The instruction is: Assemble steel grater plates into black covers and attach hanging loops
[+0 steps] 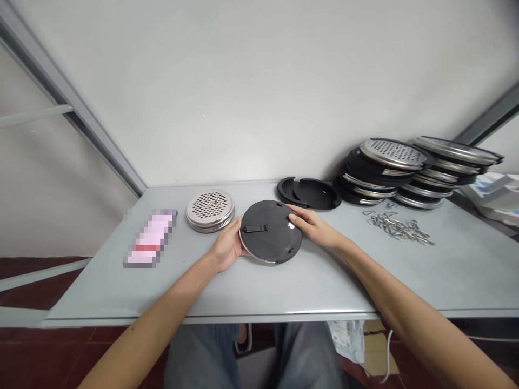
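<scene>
A round black disc [271, 240] with a metal rim along its left edge, a small black clip and a white mark is held tilted over the front middle of the table. My left hand [228, 246] grips its left edge, some fingers hidden underneath. On the upper right edge my right hand [311, 224] is closed, thumb on the dark face near the white mark. Just left of the disc sits a short stack of perforated metal discs [211, 208]. Behind it lie black round holders [318, 194], partly overlapping.
Tall stacks of black and metal discs [385, 167] lean at the back right, with another stack [450, 162] beside them. Metal clips [399, 228] lie in front. A blurred phone [151, 237] rests at the left. White boxes [497, 194] stand at the far right.
</scene>
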Tool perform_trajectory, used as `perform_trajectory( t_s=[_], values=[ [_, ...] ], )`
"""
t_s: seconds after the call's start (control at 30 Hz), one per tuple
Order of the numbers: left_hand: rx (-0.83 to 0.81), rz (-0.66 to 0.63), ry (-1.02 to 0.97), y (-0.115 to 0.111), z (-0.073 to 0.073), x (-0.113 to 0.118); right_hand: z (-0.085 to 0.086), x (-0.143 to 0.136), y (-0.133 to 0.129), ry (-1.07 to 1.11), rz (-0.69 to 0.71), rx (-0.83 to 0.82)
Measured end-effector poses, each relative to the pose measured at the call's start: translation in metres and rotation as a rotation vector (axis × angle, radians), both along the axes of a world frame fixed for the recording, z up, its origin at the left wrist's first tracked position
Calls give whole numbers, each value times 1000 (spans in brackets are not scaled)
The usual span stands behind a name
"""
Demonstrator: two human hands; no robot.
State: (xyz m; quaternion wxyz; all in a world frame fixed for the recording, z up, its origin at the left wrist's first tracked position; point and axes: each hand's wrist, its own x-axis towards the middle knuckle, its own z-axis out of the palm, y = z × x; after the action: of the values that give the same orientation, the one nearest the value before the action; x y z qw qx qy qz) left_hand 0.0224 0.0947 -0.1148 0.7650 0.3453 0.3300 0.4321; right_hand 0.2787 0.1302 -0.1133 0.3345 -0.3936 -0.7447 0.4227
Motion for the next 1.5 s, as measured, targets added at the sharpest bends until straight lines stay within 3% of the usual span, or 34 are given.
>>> perform_trajectory(
  t_s=[0.13, 0.7, 0.83, 0.97, 1.07, 1.2, 1.27, 1.37, 1.5],
  values=[
    [0, 13, 25, -1, 2, 1, -2, 0, 0, -1, -72, 60],
    [-28, -83, 58, 0, 2, -2, 0, 4, 0, -62, 11, 90],
    [-79, -88, 19, 2, 3, -2, -5, 1, 2, -42, -55, 55],
    [-56, -98, -62, 1, 7, 0, -9, -8, 0, 174, -64, -210],
    [180, -58, -6, 0, 9, 1, -6, -14, -2, 461, -44, -562],
    [702, 345, 534, 0, 2, 0, -5, -11, -2, 665, 55, -927],
    [883, 450, 724, 2, -2, -1, -7, -8, -1, 687, 135, -1051],
    [966, 411, 746, 4, -4, -1, -10, -9, -3, 658, 199, -1129],
    [879, 325, 595, 4, 1, 2, -13, -13, -8, 546, 280, -1128]
  ],
)
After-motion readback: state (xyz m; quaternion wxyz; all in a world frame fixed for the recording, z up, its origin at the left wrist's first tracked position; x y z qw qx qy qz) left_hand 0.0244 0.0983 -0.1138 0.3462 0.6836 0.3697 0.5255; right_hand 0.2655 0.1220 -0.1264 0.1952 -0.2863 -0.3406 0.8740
